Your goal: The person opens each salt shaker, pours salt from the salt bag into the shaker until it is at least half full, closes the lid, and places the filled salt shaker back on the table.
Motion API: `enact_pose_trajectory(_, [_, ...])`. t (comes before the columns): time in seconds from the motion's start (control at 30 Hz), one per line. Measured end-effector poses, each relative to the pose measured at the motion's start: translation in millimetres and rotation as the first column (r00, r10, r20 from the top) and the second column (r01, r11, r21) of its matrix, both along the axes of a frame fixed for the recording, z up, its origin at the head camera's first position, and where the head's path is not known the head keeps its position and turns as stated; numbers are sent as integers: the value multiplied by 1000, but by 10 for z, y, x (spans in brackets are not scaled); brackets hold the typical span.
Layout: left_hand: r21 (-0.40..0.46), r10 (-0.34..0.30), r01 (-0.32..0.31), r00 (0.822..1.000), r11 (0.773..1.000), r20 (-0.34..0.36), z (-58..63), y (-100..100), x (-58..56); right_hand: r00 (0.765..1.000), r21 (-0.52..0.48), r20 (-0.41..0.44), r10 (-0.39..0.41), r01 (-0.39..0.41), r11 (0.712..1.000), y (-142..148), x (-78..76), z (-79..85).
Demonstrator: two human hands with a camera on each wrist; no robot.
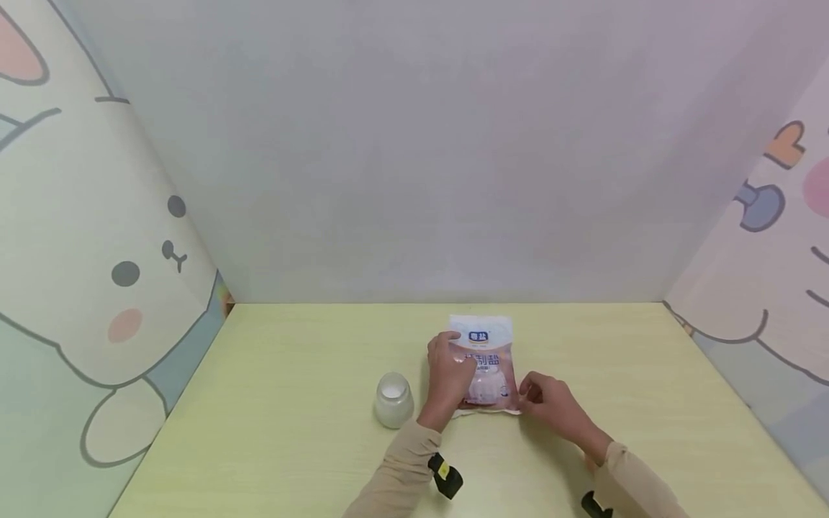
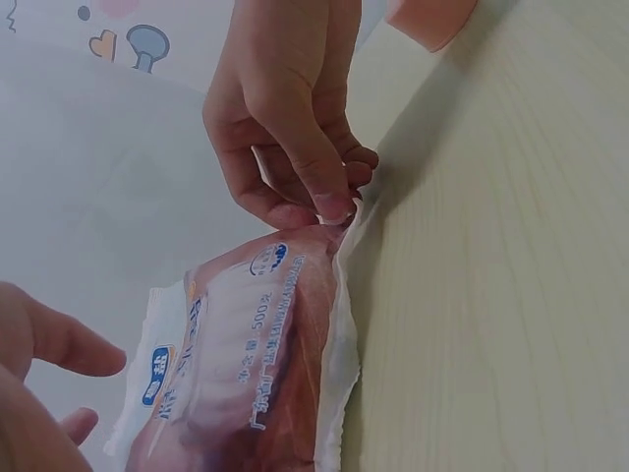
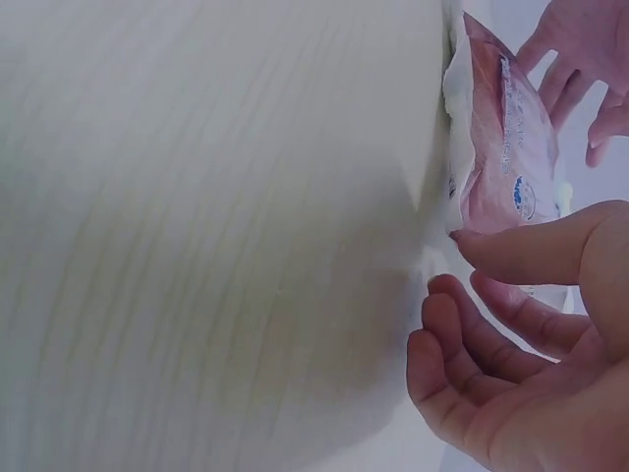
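A plastic bag of salt [image 1: 492, 381], white on top and reddish-brown below with blue lettering, lies on the pale yellow table. My left hand [image 1: 450, 374] is at the bag's left side, its fingers spread and the thumb over the front. In the left wrist view the left fingers [image 2: 74, 344] look straight and loose. With thumb and index finger, my right hand [image 2: 295, 128] pinches the lower right corner of the bag. Its other fingers [image 3: 457, 344] curl loosely beneath, as the right wrist view shows. Left of the bag stands a small jar [image 1: 394, 403] with white contents.
A peach-coloured object [image 2: 432, 20] is on the table by the right forearm, mostly hidden in the head view. Grey back wall [image 1: 414, 180] and cartoon-printed side panels [image 1: 97, 252] enclose the table [image 1: 278, 403]. Each wrist wears a black camera mount [image 1: 445, 476].
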State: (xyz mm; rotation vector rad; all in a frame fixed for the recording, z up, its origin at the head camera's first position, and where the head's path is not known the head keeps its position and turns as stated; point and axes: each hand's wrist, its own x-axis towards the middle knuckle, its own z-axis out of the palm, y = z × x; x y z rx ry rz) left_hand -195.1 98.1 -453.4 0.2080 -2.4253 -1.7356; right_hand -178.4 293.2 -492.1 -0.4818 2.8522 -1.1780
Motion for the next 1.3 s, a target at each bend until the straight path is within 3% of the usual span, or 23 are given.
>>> enact_pose_trajectory(0.2, [-2,0,0,1000,1000,-7,3,-22,17,999,32,9,-50,50,998,-17,39,120])
enact_pose_trajectory(0.43, [11,-8,8,1000,1000,-11,-10,-41,31,994,75,-48,-94,98,992,46,151,228])
enact_pose_trajectory(0.73, [6,-26,26,1000,1000,-3,-21,-44,55,987,167,-41,-154,159,973,160,285,292])
enact_pose_trajectory(1.03, [17,-50,51,996,999,-73,68,-70,121,985,244,3,-171,165,956,300,363,292])
enact_pose_trajectory(1.3, [11,-87,88,992,996,-88,190,-122,167,979,318,51,-198,172,932,391,455,328])
